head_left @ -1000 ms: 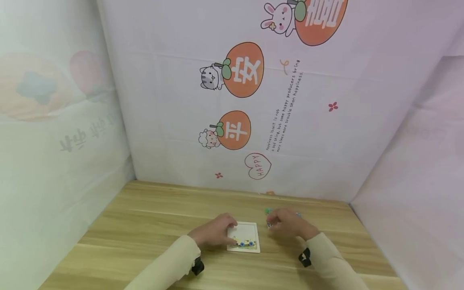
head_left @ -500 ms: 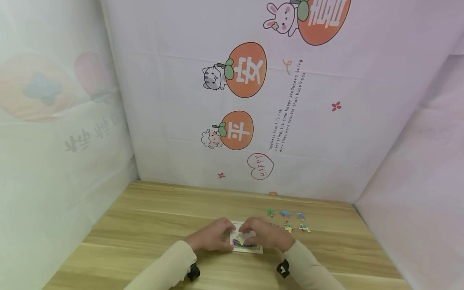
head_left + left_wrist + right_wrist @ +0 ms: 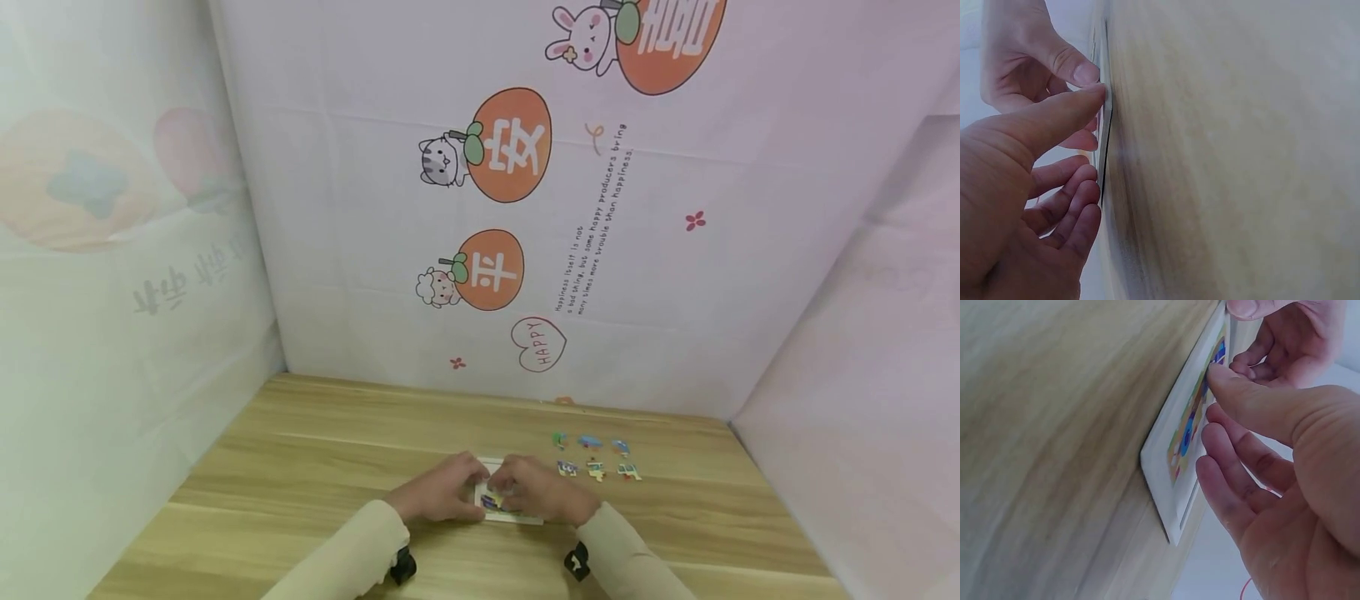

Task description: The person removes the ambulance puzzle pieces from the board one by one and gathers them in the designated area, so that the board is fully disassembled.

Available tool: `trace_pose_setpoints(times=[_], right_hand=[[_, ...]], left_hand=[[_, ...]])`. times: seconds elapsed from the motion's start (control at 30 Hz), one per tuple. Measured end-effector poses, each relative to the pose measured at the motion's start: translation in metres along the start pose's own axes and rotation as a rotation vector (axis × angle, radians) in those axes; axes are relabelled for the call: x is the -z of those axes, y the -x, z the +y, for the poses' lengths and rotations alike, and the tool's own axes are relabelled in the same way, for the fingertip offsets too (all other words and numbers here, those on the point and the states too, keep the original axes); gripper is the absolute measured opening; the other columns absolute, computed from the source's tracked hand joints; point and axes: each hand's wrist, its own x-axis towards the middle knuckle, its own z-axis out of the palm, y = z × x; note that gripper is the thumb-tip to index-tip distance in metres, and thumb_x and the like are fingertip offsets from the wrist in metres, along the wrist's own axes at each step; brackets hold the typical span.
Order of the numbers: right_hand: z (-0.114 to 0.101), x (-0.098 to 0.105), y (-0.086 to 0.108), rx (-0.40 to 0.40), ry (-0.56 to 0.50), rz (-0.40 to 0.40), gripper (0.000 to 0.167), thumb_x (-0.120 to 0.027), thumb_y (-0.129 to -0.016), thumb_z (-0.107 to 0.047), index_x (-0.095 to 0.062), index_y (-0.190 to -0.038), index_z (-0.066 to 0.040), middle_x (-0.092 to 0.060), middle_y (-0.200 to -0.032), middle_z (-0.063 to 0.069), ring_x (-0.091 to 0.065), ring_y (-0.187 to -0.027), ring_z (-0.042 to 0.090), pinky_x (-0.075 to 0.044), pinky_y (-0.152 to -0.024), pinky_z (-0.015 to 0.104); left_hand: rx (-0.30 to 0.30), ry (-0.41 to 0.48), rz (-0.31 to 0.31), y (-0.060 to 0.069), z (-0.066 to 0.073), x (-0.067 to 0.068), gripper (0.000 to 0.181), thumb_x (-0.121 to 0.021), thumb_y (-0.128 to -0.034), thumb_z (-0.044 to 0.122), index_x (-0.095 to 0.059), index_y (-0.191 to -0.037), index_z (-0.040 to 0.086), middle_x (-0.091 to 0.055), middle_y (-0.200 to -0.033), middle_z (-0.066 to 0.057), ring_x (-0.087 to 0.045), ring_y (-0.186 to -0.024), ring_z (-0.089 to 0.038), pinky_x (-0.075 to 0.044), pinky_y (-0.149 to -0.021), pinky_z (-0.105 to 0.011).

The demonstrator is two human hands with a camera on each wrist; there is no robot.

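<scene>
A small white puzzle tray lies flat on the table with part of a colourful picture fitted along its near side. My left hand grips its left side, thumb at the near edge and fingertips at the far edge. Over the tray, my right hand pinches a purple-and-blue puzzle piece. In the right wrist view the thumb presses at that piece, beside fitted pieces with a blue wheel. The right fingers hide part of the tray. Both hands nearly meet in the left wrist view.
Several loose puzzle pieces lie in two rows right of the tray, among them a blue one and a yellow one. A printed white cloth wall stands behind the wooden table, with more cloth at both sides.
My right hand has come left from the loose pieces to the tray, bringing the purple-and-blue piece, then shifted slightly further left. My left hand stays at the tray's left side.
</scene>
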Motion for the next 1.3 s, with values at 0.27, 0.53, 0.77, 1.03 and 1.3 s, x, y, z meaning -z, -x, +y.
trace_pose_setpoints(times=[0.27, 0.53, 0.77, 1.03, 1.3], right_hand=[[-0.002, 0.001, 0.0, 0.001, 0.01, -0.006, 0.028, -0.081, -0.09, -0.009, -0.079, -0.118, -0.012, -0.071, -0.113, -0.001, -0.067, -0.103, 0.013, -0.06, -0.089, 0.026], [-0.005, 0.001, -0.001, -0.022, -0.016, 0.014, 0.032, -0.081, -0.091, -0.007, -0.074, -0.122, -0.01, -0.072, -0.122, 0.001, -0.067, -0.108, 0.011, -0.06, -0.094, 0.03], [-0.006, 0.001, -0.007, -0.036, -0.154, 0.029, 0.012, -0.073, -0.1, -0.013, -0.073, -0.111, -0.01, -0.075, -0.106, -0.002, -0.067, -0.091, 0.002, -0.058, -0.08, 0.019], [-0.004, 0.004, -0.006, -0.051, -0.258, 0.095, 0.003, -0.071, -0.101, -0.013, -0.071, -0.1, -0.009, -0.071, -0.09, -0.004, -0.064, -0.077, 0.005, -0.056, -0.068, 0.02], [0.015, 0.015, 0.015, -0.085, -0.239, 0.124, 0.009, -0.069, -0.102, -0.014, -0.069, -0.095, -0.019, -0.069, -0.088, -0.005, -0.059, -0.074, 0.005, -0.052, -0.065, 0.021]], left_hand=[[0.01, 0.012, -0.005, 0.0, 0.001, 0.001, 0.056, -0.084, -0.0909, 0.038, -0.064, -0.134, 0.008, -0.061, -0.125, -0.001, -0.057, -0.113, -0.011, -0.053, -0.101, -0.031], [-0.003, 0.0, -0.017, -0.001, 0.004, 0.003, 0.055, -0.083, -0.0913, 0.036, -0.064, -0.135, 0.009, -0.061, -0.124, -0.001, -0.056, -0.111, -0.011, -0.053, -0.099, -0.029], [0.05, 0.031, -0.037, -0.001, 0.002, 0.002, 0.054, -0.083, -0.0918, 0.041, -0.065, -0.135, 0.014, -0.059, -0.122, 0.005, -0.053, -0.109, -0.006, -0.052, -0.097, -0.027], [0.04, 0.024, -0.048, -0.003, 0.004, 0.004, 0.055, -0.084, -0.0912, 0.039, -0.064, -0.135, 0.011, -0.058, -0.121, 0.003, -0.052, -0.108, -0.006, -0.05, -0.097, -0.027], [0.032, 0.006, -0.027, -0.001, 0.009, 0.007, 0.058, -0.087, -0.0881, 0.034, -0.065, -0.133, 0.004, -0.059, -0.116, 0.0, -0.052, -0.104, -0.007, -0.05, -0.095, -0.026]])
